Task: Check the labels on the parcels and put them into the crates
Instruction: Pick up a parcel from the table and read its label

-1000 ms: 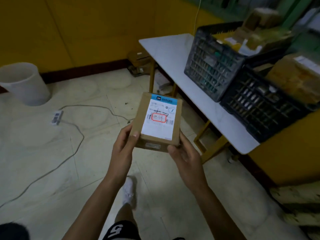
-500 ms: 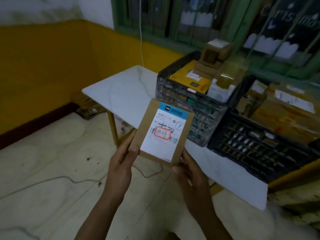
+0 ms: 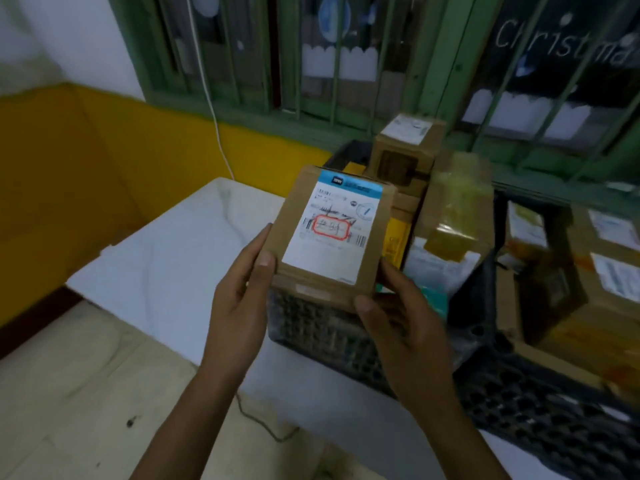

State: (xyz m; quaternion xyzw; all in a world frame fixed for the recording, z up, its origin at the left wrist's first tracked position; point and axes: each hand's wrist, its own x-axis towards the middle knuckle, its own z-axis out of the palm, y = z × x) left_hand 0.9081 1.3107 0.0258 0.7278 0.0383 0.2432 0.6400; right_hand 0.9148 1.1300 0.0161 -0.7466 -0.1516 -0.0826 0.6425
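A small brown cardboard parcel (image 3: 332,233) with a white label, blue header and a red-circled mark faces me, label up. My left hand (image 3: 242,292) grips its left edge, thumb on the front. My right hand (image 3: 398,313) holds its lower right corner, thumb on the bottom edge. The parcel hangs in front of a grey plastic crate (image 3: 325,334) packed with several parcels, among them a tall brown box (image 3: 405,150). A black crate (image 3: 540,410) to the right holds more brown parcels (image 3: 588,289).
Both crates stand on a white marble-look table (image 3: 166,268) against a yellow wall (image 3: 86,161). A green barred window (image 3: 381,64) runs behind. A white cable (image 3: 211,109) hangs down the wall. Pale tiled floor (image 3: 86,410) lies at lower left.
I have stepped closer to the table and my view has lifted. The parcel, still held in both hands, is now raised in front of the grey crate.
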